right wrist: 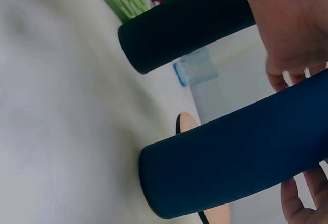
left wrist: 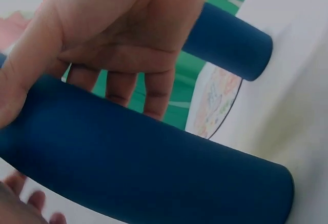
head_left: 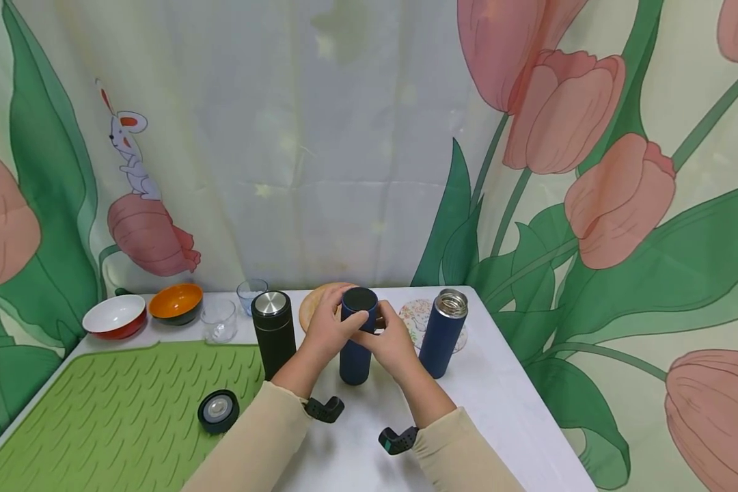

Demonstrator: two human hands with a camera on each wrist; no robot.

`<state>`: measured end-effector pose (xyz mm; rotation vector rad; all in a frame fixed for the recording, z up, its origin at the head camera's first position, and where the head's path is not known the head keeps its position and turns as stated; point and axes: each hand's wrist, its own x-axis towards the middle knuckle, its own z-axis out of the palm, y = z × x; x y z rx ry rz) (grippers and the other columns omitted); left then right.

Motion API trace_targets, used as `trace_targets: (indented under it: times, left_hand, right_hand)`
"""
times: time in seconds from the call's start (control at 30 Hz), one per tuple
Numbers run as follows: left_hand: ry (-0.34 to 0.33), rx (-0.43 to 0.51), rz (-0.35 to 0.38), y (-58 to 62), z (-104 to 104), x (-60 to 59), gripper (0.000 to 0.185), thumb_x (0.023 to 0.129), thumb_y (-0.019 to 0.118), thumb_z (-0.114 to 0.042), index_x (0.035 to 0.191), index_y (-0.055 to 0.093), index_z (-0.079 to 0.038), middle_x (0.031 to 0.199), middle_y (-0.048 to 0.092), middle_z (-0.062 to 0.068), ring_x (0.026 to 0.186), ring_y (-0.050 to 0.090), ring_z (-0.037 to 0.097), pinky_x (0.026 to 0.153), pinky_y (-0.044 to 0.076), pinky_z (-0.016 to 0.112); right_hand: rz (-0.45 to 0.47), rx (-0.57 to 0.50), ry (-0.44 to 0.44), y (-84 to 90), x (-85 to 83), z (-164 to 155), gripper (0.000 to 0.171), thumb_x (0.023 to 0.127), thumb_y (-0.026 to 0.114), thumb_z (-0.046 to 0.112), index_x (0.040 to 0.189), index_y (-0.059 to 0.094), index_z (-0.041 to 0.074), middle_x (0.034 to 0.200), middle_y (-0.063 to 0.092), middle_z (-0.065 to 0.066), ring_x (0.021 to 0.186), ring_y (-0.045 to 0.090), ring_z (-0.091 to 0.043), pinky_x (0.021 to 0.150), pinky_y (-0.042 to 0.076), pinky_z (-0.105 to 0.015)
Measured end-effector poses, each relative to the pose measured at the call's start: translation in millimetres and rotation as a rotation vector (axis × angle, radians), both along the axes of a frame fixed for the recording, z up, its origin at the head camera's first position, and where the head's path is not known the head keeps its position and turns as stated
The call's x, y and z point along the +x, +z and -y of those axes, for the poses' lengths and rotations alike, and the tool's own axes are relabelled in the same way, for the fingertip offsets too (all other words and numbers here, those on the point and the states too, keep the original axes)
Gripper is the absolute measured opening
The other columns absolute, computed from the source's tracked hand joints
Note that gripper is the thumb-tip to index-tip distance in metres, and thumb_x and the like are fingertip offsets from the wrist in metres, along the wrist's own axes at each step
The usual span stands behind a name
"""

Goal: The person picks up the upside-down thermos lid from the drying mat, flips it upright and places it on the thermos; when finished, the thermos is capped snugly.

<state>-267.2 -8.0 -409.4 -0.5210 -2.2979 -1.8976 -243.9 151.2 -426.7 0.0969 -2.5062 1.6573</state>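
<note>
A dark blue thermos [head_left: 355,365] with a dark round top stands upright on the white table, between both hands. My left hand [head_left: 329,331] grips its upper part from the left, thumb across the front and fingers behind. From the right, my right hand [head_left: 396,344] holds the same upper part, its thumb crossing near the left one. In the left wrist view the smooth blue thermos body [left wrist: 154,152] runs below the palm. To the right stands a second blue thermos [head_left: 443,342], uncapped, its steel mouth showing. A black thermos [head_left: 273,345] with a silver-topped lid is at the left.
A round black lid [head_left: 218,411] lies on the green mat [head_left: 129,403]. Behind are a red-and-white bowl [head_left: 115,318], an orange bowl [head_left: 175,304], clear glasses [head_left: 219,321], a wooden board [head_left: 310,307] and a patterned round mat [head_left: 415,316]. A printed curtain [head_left: 344,171] hangs behind the table.
</note>
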Motion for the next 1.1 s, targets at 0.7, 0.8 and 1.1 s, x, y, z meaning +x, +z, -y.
trace_targets:
  times: [0.7,0.8,1.1]
  left_hand:
    - [0.048,-0.415,0.221,-26.8,35.5,118.1,0.038,0.099,0.07,-0.036,0.132,0.071,-0.017,0.139,0.062,0.007,0.124,0.061,0.029,0.094,0.056,0.051]
    - [0.071,-0.455,0.243,-32.3,43.5,123.7,0.033,0.1,0.069,-0.035,0.128,0.073,-0.019,0.135,0.064,0.003,0.12,0.063,0.026,0.091,0.056,0.048]
    - [0.174,-0.678,0.079,-25.9,117.6,133.6,0.029,0.095,0.078,-0.033,0.122,0.075,-0.022,0.13,0.069,-0.001,0.117,0.067,0.023,0.097,0.057,0.049]
  right_hand:
    - [0.101,0.148,-0.028,4.9,25.9,-2.2,0.065,0.094,0.08,0.04,0.148,0.056,0.014,0.143,0.065,-0.011,0.135,0.061,-0.037,0.107,0.053,-0.061]
    - [0.152,0.235,-0.014,4.2,42.1,-7.6,0.071,0.096,0.077,0.036,0.157,0.049,0.013,0.148,0.063,-0.014,0.136,0.061,-0.039,0.106,0.054,-0.06]
    - [0.088,0.587,0.224,7.9,90.3,-27.3,0.052,0.098,0.074,0.041,0.146,0.065,0.021,0.137,0.071,-0.005,0.127,0.067,-0.031,0.101,0.057,-0.055]
